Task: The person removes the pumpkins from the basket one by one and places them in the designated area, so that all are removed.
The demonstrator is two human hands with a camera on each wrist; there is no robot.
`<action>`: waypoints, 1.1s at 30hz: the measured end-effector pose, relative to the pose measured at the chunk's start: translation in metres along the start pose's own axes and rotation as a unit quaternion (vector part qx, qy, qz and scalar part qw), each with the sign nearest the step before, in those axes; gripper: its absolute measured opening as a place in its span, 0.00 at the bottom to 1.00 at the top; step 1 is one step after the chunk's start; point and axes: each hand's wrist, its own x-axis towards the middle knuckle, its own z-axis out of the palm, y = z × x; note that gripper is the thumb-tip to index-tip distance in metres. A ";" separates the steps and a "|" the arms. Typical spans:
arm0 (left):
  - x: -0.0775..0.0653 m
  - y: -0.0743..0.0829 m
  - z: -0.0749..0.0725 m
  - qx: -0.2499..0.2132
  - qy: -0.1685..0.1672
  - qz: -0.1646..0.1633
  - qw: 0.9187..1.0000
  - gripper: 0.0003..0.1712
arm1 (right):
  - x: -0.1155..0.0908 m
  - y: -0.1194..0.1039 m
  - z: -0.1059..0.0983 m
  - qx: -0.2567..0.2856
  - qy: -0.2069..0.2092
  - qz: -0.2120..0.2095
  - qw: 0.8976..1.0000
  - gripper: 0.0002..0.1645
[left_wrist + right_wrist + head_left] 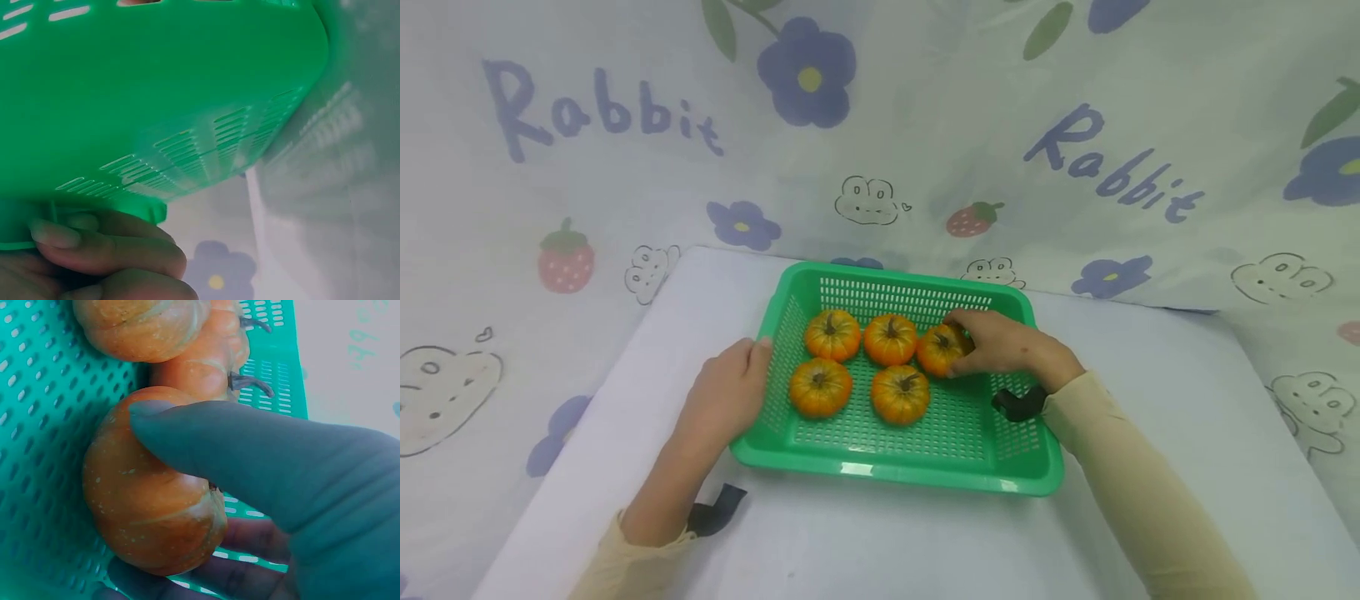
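Observation:
A green plastic basket (895,475) with slotted walls holds several small orange pumpkins. My left hand (730,387) grips the basket's left rim, thumb on top and fingers curled under the edge, as the left wrist view shows from below. Inside the basket, my right hand (996,343) holds the rightmost pumpkin (938,352) of the back row. In the right wrist view the thumb lies across this pumpkin (150,500) and the fingers curl round its far side. Beside it in the back row sit a middle pumpkin (891,340) and a left pumpkin (832,336).
Two more pumpkins sit in front, a left one (821,388) and a right one (900,396). The basket stands on a white-covered table (1157,400). Behind it hangs a cloth (925,142) printed with flowers, strawberries and rabbits. A black strap (718,510) shows at the left wrist.

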 end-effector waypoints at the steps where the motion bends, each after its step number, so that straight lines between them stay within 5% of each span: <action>1: 0.000 0.000 0.000 -0.001 0.000 -0.001 1.000 0.34 | 0.000 0.000 0.000 0.002 0.004 -0.001 1.000 0.46; 33: 0.001 -0.001 0.000 -0.025 -0.002 -0.002 1.000 0.32 | -0.011 -0.005 -0.005 0.022 0.047 -0.026 0.998 0.45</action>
